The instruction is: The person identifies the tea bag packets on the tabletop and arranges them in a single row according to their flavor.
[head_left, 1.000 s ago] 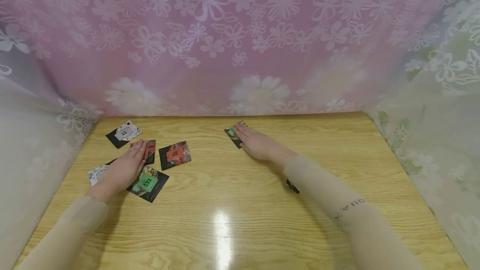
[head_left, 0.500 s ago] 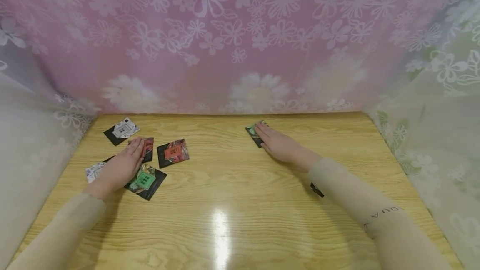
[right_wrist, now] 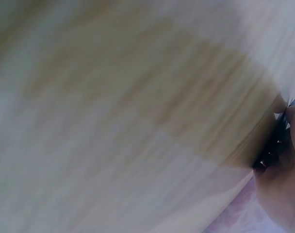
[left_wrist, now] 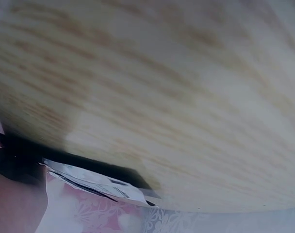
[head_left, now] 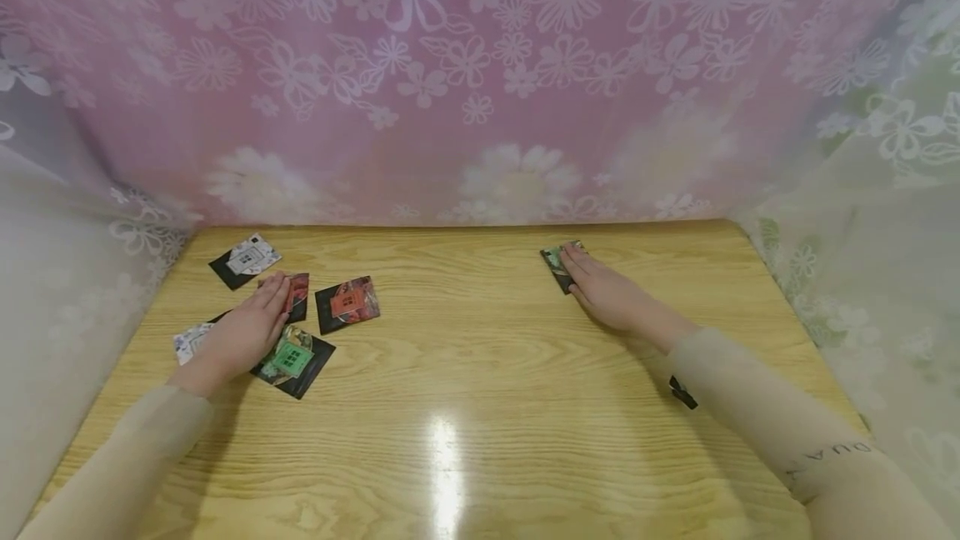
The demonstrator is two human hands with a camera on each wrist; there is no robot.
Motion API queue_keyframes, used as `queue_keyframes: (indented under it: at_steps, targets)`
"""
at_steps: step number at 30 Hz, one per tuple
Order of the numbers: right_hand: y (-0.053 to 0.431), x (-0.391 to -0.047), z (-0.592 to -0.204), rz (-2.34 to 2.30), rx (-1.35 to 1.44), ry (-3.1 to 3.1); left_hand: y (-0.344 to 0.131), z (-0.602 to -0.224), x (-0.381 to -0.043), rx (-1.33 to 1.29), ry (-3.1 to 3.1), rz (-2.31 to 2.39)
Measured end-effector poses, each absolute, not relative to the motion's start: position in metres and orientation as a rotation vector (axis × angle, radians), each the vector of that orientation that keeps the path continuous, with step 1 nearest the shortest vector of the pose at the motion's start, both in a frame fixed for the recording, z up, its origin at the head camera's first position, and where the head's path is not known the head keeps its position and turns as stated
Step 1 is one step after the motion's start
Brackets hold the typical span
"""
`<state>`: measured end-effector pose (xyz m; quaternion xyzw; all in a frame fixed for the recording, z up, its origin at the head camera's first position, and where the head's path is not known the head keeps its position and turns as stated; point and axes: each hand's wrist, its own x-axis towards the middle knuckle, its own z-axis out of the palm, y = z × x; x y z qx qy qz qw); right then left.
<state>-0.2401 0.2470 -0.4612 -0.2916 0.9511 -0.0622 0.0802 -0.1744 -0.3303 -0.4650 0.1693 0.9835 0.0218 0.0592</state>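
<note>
My right hand [head_left: 606,290] lies with straight fingers flat over a small green-and-black packet [head_left: 557,260] near the table's back edge. At the left, my left hand [head_left: 243,332] rests with its fingers straight on a red-and-black packet [head_left: 298,294]. Beside its palm lies a green-labelled packet [head_left: 291,358], and a white floral packet [head_left: 192,342] is partly hidden under the wrist side. Another red-labelled packet [head_left: 348,304] lies just right of the left hand. Behind the fingertips is a white-and-black packet [head_left: 245,260]. In the right wrist view, the dark packet [right_wrist: 273,150] shows under the hand.
All the packets lie on a wood-grain table [head_left: 465,357]. A pink floral curtain [head_left: 480,107] hangs along its back edge, with pale curtains [head_left: 885,273] at the sides. A small black piece [head_left: 682,392] shows beneath the right forearm.
My right hand has slid rightward along the back of the table, and the green packet has moved with it. The left hand and the packets around it have stayed in place.
</note>
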Motion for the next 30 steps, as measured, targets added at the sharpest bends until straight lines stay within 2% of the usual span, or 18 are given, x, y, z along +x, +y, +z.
queue_keyframes:
  at_steps: [30]
  targets:
    - [0.348,-0.214,-0.458,-0.289,-0.589,2.907,-0.329,-0.465,-0.175,0.489,2.973,0.063]
